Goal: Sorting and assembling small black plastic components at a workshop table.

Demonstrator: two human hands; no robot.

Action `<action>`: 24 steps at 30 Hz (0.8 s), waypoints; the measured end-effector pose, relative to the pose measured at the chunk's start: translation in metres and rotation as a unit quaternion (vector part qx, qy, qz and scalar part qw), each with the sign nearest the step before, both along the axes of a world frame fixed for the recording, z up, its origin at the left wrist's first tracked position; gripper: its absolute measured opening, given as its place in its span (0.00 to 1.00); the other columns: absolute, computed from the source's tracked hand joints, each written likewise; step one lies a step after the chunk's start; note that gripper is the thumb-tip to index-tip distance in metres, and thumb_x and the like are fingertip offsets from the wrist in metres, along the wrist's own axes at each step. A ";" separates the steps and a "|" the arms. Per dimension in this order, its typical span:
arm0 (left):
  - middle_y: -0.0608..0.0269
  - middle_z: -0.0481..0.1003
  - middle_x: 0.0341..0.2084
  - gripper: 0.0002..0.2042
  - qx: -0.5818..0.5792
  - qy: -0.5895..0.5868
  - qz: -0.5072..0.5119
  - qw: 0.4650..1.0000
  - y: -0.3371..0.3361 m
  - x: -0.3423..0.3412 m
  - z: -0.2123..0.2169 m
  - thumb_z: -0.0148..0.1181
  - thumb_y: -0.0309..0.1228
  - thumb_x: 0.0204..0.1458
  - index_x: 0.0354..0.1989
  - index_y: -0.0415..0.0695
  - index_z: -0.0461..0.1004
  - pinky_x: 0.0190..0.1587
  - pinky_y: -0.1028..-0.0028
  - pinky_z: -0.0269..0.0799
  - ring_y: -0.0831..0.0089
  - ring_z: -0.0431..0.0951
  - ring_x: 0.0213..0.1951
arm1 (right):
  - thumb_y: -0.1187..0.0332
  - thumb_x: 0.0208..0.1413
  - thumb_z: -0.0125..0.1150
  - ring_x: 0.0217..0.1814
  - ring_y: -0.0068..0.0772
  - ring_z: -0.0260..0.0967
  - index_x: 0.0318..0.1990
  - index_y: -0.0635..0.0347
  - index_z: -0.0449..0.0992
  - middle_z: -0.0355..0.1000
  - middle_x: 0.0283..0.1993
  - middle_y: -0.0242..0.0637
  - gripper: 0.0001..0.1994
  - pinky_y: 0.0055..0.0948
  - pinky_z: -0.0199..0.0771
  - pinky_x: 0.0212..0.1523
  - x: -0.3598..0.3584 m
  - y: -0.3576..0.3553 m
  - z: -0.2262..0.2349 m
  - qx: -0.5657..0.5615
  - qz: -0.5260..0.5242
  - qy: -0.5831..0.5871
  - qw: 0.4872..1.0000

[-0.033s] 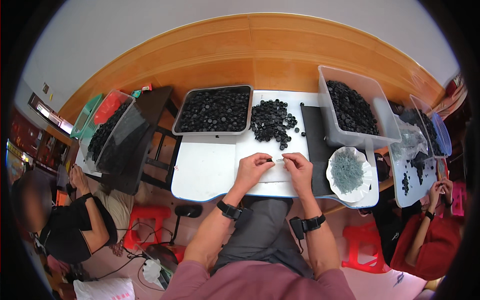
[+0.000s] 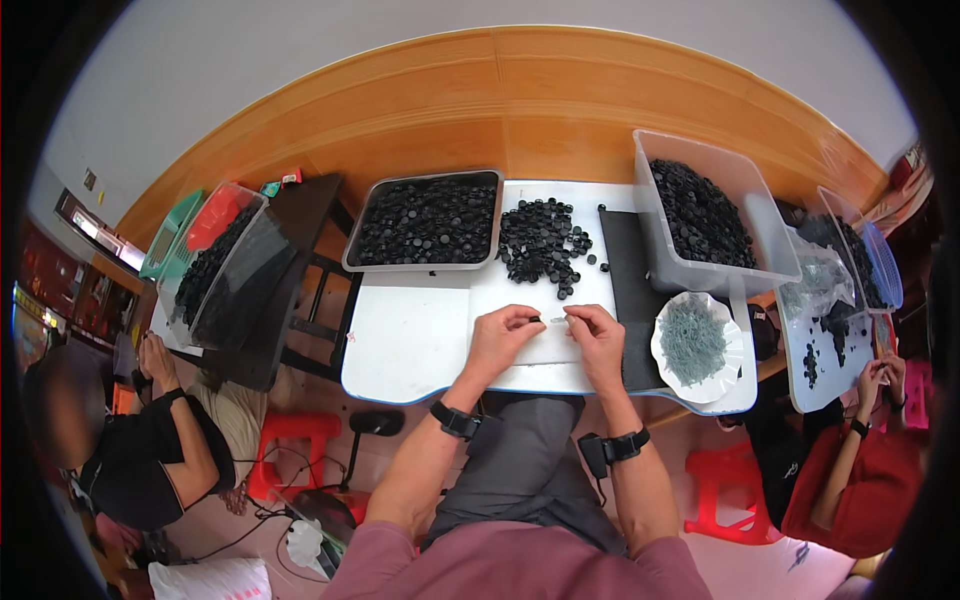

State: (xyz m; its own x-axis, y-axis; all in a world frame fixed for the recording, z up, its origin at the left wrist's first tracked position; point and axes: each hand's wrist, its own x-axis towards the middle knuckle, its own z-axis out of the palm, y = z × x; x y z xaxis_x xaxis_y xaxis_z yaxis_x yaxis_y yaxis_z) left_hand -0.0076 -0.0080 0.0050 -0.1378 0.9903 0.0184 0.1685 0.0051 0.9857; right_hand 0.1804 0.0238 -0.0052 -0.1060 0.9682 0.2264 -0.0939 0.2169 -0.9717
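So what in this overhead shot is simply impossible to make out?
- The small piece between the left hand and right hand: too small, and fingertips cover most of it.
- The single shapes in the white dish of grey-green bits: too fine and blurred.
- The clear bins at far right: bent and cut off by the dark fisheye rim.
- The floor of the grey tray: buried under black caps.

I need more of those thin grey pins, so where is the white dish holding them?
In the head view the white dish sits on the table's right end, just right of the right hand and below the clear bin of black parts.
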 end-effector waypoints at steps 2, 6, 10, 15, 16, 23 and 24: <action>0.62 0.85 0.32 0.11 0.005 0.002 0.028 1.000 0.005 -0.010 0.008 0.73 0.27 0.53 0.44 0.37 0.84 0.38 0.80 0.77 0.81 0.81 0.34 | 0.80 0.59 0.62 0.33 0.19 0.74 0.43 0.68 0.84 0.78 0.38 0.35 0.08 0.19 0.72 0.35 -0.002 0.000 0.000 0.010 -0.028 -0.003 1.000; 0.65 0.84 0.33 0.11 0.073 0.034 0.080 0.994 0.035 -0.046 0.047 0.72 0.27 0.54 0.44 0.38 0.84 0.38 0.79 0.76 0.82 0.80 0.32 | 0.80 0.59 0.62 0.30 0.20 0.74 0.42 0.68 0.84 0.78 0.35 0.34 0.07 0.20 0.72 0.32 -0.001 0.002 -0.005 0.035 -0.067 0.006 0.997; 0.63 0.85 0.32 0.10 0.125 0.097 0.124 0.979 0.065 -0.085 0.086 0.72 0.26 0.53 0.42 0.36 0.84 0.38 0.80 0.77 0.81 0.82 0.33 | 0.81 0.62 0.61 0.32 0.18 0.72 0.45 0.69 0.83 0.77 0.39 0.33 0.08 0.19 0.71 0.34 0.001 0.002 -0.002 0.028 -0.054 -0.006 0.998; 0.54 0.86 0.39 0.16 0.084 0.167 0.164 0.969 0.098 -0.127 0.105 0.73 0.33 0.53 0.46 0.36 0.83 0.44 0.74 0.78 0.73 0.84 0.40 | 0.82 0.61 0.62 0.31 0.18 0.72 0.45 0.68 0.84 0.77 0.38 0.33 0.08 0.18 0.71 0.33 -0.003 0.002 -0.002 0.046 -0.094 -0.009 0.994; 0.53 0.85 0.41 0.15 0.170 0.267 0.217 0.923 0.104 -0.132 0.101 0.72 0.33 0.53 0.46 0.37 0.83 0.48 0.71 0.77 0.68 0.84 0.43 | 0.82 0.61 0.62 0.31 0.18 0.72 0.45 0.68 0.84 0.77 0.38 0.33 0.08 0.18 0.71 0.33 -0.004 0.001 -0.001 0.046 -0.092 -0.008 0.995; 0.54 0.79 0.32 0.08 0.194 0.344 -0.013 0.919 0.092 -0.063 0.069 0.71 0.28 0.49 0.36 0.41 0.83 0.46 0.62 0.74 0.55 0.79 0.41 | 0.81 0.59 0.63 0.29 0.18 0.72 0.43 0.66 0.84 0.78 0.36 0.34 0.07 0.20 0.70 0.31 -0.001 0.002 -0.002 0.059 -0.109 -0.038 0.992; 0.55 0.78 0.32 0.09 0.225 0.404 -0.040 0.886 0.087 -0.052 0.059 0.72 0.28 0.48 0.37 0.42 0.82 0.46 0.62 0.74 0.56 0.79 0.41 | 0.81 0.58 0.63 0.27 0.19 0.73 0.41 0.65 0.85 0.78 0.34 0.35 0.07 0.21 0.70 0.29 -0.002 0.002 0.000 0.068 -0.114 -0.039 0.990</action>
